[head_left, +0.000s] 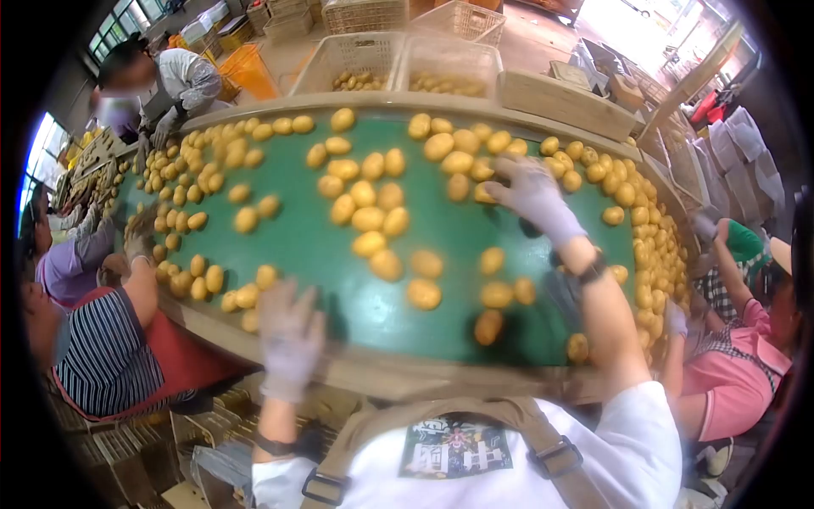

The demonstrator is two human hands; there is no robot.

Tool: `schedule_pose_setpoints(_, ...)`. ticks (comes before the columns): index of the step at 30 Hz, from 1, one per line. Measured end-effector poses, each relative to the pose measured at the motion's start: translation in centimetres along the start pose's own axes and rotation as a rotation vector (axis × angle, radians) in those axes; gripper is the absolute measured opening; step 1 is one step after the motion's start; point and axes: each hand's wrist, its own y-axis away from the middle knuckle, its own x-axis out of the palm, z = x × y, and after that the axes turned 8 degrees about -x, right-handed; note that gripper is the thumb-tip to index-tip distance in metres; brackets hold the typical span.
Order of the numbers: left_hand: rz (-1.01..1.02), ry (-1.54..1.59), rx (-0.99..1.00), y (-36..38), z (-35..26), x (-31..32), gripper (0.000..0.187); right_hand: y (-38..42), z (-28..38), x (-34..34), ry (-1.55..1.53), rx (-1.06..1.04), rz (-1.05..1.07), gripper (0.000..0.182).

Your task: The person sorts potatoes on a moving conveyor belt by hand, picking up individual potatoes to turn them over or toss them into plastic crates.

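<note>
White shirt (560, 428) and brown apron straps (539, 424) lie nearest the camera, below both hands. Beyond them runs the green surface (322, 246), with yellow potatoes (367, 219) scattered over it between and beyond the hands and packed densely to their right.

The gloved left hand (291, 335) is blurred over the near edge, its fingers spread wide; 1 potato lies just beside its fingertips. The gloved right hand (530, 195) reaches farther out, over the far half, its fingers apart at a cluster of potatoes. Whether it grips any cannot be told.

Past the hands, beyond the far edge, 2 pale crates (356, 58) hold more potatoes. Co-workers are on both sides: a person in a striped apron (108, 352) to the left of the hands, and a person in pink (733, 373) to their right.
</note>
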Motion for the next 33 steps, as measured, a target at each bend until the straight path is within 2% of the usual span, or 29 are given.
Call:
schedule_pose_setpoints(2,0.045,0.085,0.020,1.2,-2.2,0.6,0.040,-2.7,1.2,0.9,0.028,0.058,0.284,0.038)
schedule_pose_setpoints(5,0.056,0.124,-0.012,3.2,-2.9,1.3,0.039,-1.2,3.3,2.8,0.261,-0.022,0.190,0.039)
schedule_pose_setpoints(7,0.060,0.108,-0.054,4.8,-2.3,2.1,0.038,0.2,3.8,3.3,0.276,-0.111,0.124,0.036)
schedule_pose_setpoints(9,0.045,0.117,-0.068,4.7,-2.5,1.8,0.038,1.2,4.6,2.7,0.118,-0.135,0.173,0.029)
schedule_pose_setpoints(10,0.034,0.121,-0.072,4.5,-2.7,1.7,0.038,1.7,4.3,3.3,-0.027,-0.055,0.198,0.037)
schedule_pose_setpoints(13,0.027,0.122,-0.052,4.3,-2.7,2.1,0.038,3.4,1.8,5.4,-0.034,-0.161,-0.018,0.043)
schedule_pose_setpoints(16,0.039,0.115,-0.039,4.4,-2.3,2.5,0.038,4.0,3.9,2.2,-0.812,0.409,0.175,0.046)
schedule_pose_setpoints(20,0.036,0.118,-0.025,4.2,-2.6,2.4,0.039,4.8,0.6,4.1,-1.584,0.374,0.060,0.053)
schedule_pose_setpoints(23,0.043,0.144,0.014,3.7,-2.9,2.2,0.040,4.4,1.5,3.4,-1.960,0.328,0.038,0.058)
schedule_pose_setpoints(25,0.029,0.151,0.020,3.9,-2.7,2.5,0.040,3.9,1.5,3.4,-2.065,0.172,0.156,0.060)
schedule_pose_setpoints(26,0.028,0.153,0.014,4.0,-2.9,2.7,0.040,4.1,2.2,2.7,-1.967,0.157,0.123,0.060)
schedule_pose_setpoints(27,0.028,0.154,0.003,4.2,-2.9,2.7,0.040,4.3,2.9,2.0,-1.866,0.146,0.093,0.059)
schedule_pose_setpoints(29,0.009,0.145,-0.002,4.3,-2.9,2.8,0.040,4.5,3.1,1.6,-1.966,0.137,0.157,0.056)
schedule_pose_setpoints(32,-0.032,0.122,0.016,4.4,-2.9,2.9,0.039,5.1,4.0,0.4,-2.058,0.189,0.136,0.047)
schedule_pose_setpoints(33,-0.034,0.115,0.016,4.4,-2.8,2.9,0.040,5.3,4.5,-0.1,-1.971,0.197,0.082,0.049)
